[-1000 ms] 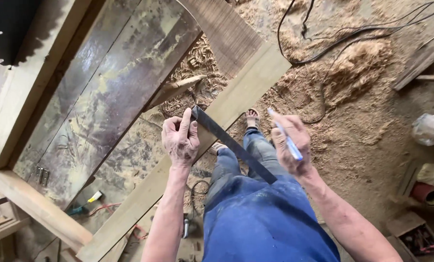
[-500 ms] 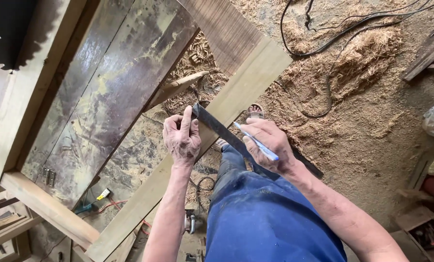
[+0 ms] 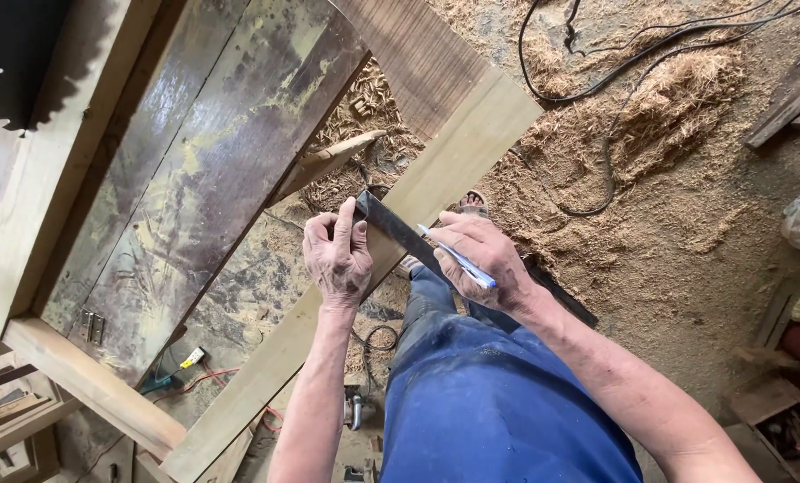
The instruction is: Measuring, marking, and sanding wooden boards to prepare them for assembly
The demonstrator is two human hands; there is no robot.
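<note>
A long pale wooden plank [image 3: 471, 134] runs diagonally from lower left to upper right. A dark metal square ruler [image 3: 391, 225] lies across it. My left hand [image 3: 337, 255] presses down on the ruler's near end, fingers spread over the blade and plank. My right hand [image 3: 485, 259] holds a blue-and-white pen [image 3: 458, 259], its tip at the ruler's edge on the plank. My legs in blue trousers [image 3: 498, 402] stand below, one sandalled foot [image 3: 473, 202] showing beyond the plank.
A dark stained panel [image 3: 194, 179] in a wooden frame lies to the left. Sawdust and shavings cover the floor [image 3: 686, 215], with black cables [image 3: 596, 54] across them. A toothed saw blade [image 3: 15, 63] is at top left. Boxes and scraps sit at right.
My right hand has moved left along the ruler, bringing the pen tip down to the ruler's edge on the plank. My left hand stays on the ruler.
</note>
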